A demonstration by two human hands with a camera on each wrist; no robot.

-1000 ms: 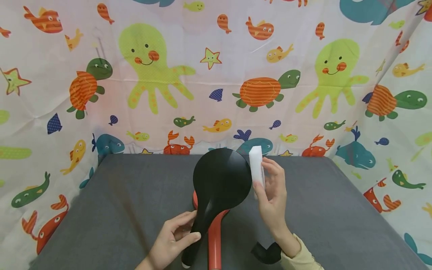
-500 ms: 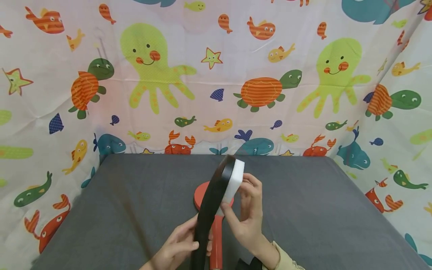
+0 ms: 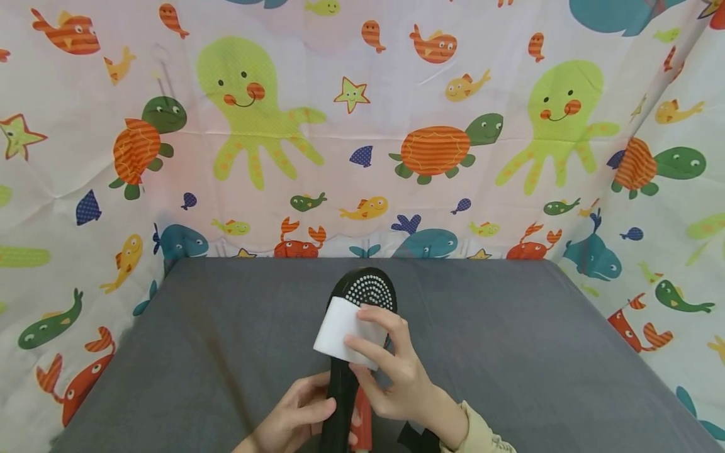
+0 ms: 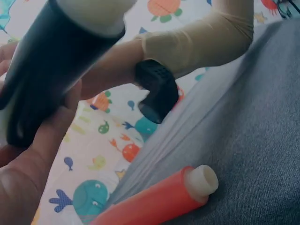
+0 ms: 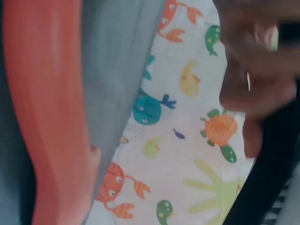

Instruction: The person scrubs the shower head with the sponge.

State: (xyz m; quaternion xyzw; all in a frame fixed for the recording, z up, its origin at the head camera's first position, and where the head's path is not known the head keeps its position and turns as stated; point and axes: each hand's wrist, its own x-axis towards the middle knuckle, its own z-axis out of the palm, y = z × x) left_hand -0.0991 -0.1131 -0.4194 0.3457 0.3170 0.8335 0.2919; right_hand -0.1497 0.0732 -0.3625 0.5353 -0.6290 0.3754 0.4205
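Observation:
A black shower head (image 3: pixel 362 286) with pale nozzles on its face stands tilted up in the middle of the head view. My left hand (image 3: pixel 297 412) grips its handle, whose white end (image 4: pixel 101 14) shows in the left wrist view. My right hand (image 3: pixel 393 368) holds a white sponge block (image 3: pixel 342 330) against the lower part of the nozzle face, thumb below and fingers spread over it. Behind the black handle lies a red shower head on the table, its handle (image 3: pixel 364 418) partly showing and its head hidden. Its white connector end (image 4: pixel 204 180) appears in the left wrist view.
Dark grey cloth covers the table (image 3: pixel 510 352). A white curtain (image 3: pixel 351 56) printed with sea animals rises behind and at both sides. A black wrist mount (image 4: pixel 157 91) sits by the right cuff.
The black shower head has turned from showing its smooth back, through edge-on, to its nozzle face. My right hand has moved left and down with the sponge, now over that face.

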